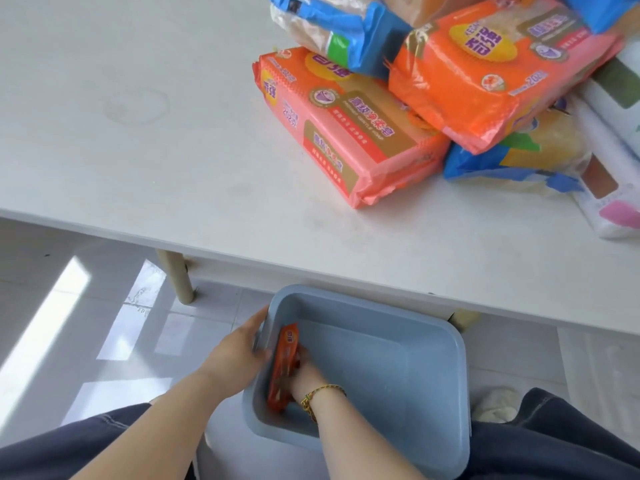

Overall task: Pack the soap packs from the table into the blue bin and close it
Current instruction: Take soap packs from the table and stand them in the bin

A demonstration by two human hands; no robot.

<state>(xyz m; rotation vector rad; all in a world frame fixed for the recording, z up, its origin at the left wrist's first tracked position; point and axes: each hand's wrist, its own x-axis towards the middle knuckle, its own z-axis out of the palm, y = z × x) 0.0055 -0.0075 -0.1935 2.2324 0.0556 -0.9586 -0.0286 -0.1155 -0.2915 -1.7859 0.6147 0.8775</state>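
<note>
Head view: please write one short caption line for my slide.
Right hand sets an orange soap pack on edge inside the blue bin while the left hand steadies its rim; more packs wait on the table.

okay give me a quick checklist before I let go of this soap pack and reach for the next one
1. Orange soap pack inside the blue bin, on edge against its left wall: ok.
2. Right hand on the pack: ok.
3. Left hand steadying the bin's left rim: ok.
4. Room left in the bin: ok.
5. More soap packs waiting on the table: ok.
6. Bin lid within reach: cannot tell, none in view.
</note>
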